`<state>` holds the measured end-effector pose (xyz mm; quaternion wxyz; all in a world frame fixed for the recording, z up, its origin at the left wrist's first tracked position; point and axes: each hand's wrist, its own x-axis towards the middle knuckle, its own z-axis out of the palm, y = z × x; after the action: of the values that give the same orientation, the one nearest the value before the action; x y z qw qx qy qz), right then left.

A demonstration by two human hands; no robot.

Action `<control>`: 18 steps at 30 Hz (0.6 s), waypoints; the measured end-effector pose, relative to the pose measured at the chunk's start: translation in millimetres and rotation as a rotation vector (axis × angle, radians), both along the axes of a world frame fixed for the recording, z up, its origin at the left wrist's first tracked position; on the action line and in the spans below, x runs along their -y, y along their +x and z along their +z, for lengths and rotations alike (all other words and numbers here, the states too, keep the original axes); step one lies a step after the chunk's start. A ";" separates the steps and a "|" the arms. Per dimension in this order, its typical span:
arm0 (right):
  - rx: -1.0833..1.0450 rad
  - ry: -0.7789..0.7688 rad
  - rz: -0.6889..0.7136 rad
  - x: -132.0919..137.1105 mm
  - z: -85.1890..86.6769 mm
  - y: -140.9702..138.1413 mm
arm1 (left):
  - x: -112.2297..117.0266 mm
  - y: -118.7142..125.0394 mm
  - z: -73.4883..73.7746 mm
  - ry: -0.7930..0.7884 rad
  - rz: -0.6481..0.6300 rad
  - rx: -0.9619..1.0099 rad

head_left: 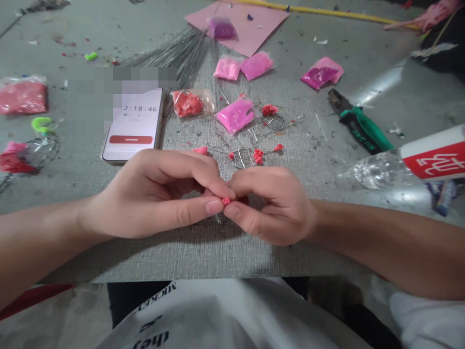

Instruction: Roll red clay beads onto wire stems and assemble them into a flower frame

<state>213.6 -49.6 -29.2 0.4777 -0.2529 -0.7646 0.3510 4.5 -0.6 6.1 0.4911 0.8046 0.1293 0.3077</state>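
Note:
My left hand (163, 194) and my right hand (271, 203) meet at the middle of the grey table (218, 252), fingertips pressed together. Between them sits a small red clay piece (226, 200), pinched by the thumbs and forefingers of both hands. Just beyond my hands lie a small wire frame (242, 157) and tiny red clay flowers (258, 155) on thin wires. Another red flower (269, 110) lies farther back beside a wire coil.
A phone (134, 123) showing a timer lies left of centre. Bags of pink clay (236, 115), red clay (191, 103) and magenta clay (321, 73) are scattered behind. Green-handled pliers (358, 126) and a plastic bottle (410, 162) lie at right. A wire bundle (185, 53) and pink paper (240, 24) sit at back.

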 end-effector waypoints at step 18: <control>-0.099 -0.030 -0.123 -5.5 2.5 3.6 | -22.0 -7.5 -1.8 0.289 -0.163 -0.225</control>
<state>217.2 -44.1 -26.7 0.5319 -0.2886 -0.7177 0.3445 -3.0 21.4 4.2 0.3760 0.9040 0.0723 0.1904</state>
